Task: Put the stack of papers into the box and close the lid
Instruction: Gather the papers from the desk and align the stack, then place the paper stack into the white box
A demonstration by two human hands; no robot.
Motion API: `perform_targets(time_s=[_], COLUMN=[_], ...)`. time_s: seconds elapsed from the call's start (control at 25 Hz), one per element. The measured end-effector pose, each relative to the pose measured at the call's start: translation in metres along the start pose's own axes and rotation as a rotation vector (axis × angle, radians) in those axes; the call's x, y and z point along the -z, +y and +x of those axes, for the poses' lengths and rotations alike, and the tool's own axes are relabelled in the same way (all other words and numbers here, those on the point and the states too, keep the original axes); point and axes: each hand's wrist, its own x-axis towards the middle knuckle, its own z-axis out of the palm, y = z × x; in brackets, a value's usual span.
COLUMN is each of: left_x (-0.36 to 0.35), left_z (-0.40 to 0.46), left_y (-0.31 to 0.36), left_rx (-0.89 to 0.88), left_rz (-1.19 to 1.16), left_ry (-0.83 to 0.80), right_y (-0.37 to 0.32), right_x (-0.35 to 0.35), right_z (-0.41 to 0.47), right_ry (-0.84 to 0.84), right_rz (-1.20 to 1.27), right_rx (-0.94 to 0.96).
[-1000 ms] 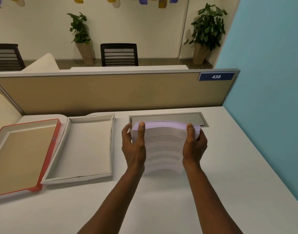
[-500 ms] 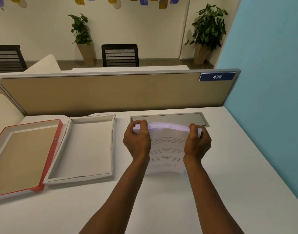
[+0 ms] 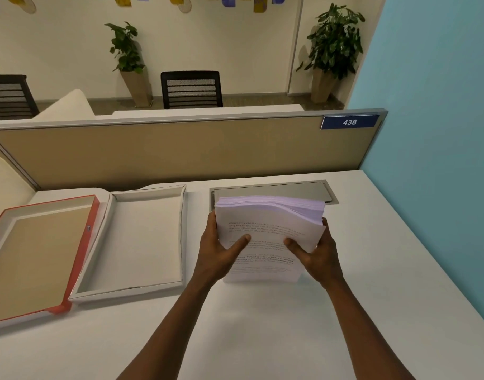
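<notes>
A thick stack of printed white papers (image 3: pixel 265 229) stands on its lower edge on the white desk, tilted toward me, its top edge fanned. My left hand (image 3: pixel 219 253) grips its left side with the thumb across the front sheet. My right hand (image 3: pixel 317 253) grips the right side the same way. To the left lies the open box: a shallow white tray (image 3: pixel 142 290) with nothing in it, and beside it the hinged lid (image 3: pixel 82 256) with a red rim, lying flat and open.
A grey metal cable flap (image 3: pixel 290 189) is set in the desk (image 3: pixel 262 338) just behind the papers. A tan partition (image 3: pixel 180 149) closes off the back, a blue wall (image 3: pixel 441 133) the right. Chairs and potted plants stand beyond the partition.
Both hands have slid from the top corners of the stack down to its sides, thumbs now on the front sheet. The stack stands a little more upright and its top has fanned.
</notes>
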Motion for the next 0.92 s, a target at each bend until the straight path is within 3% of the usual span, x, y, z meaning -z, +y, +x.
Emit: perform_targets(time_s=[0.32,0.48,0.92], left_x=[-0.015,-0.006,-0.013], left_z=[0.004,0.002,-0.013], left_y=[0.0,-0.005,-0.016], left_rx=[0.077,0.055,0.173], left_rz=[-0.134,-0.113,-0.205], left_ry=[0.14,0.174,0.158], right_y=[-0.001,0.003,0.016], right_x=[-0.017,-0.012,-0.034], right_z=[-0.003,-0.002,-0.022], right_ry=[0.145,0.109,0.014], right_rz=[0.002,-0.009,0.303], right_rx=[-0.052,-0.013,-0.205])
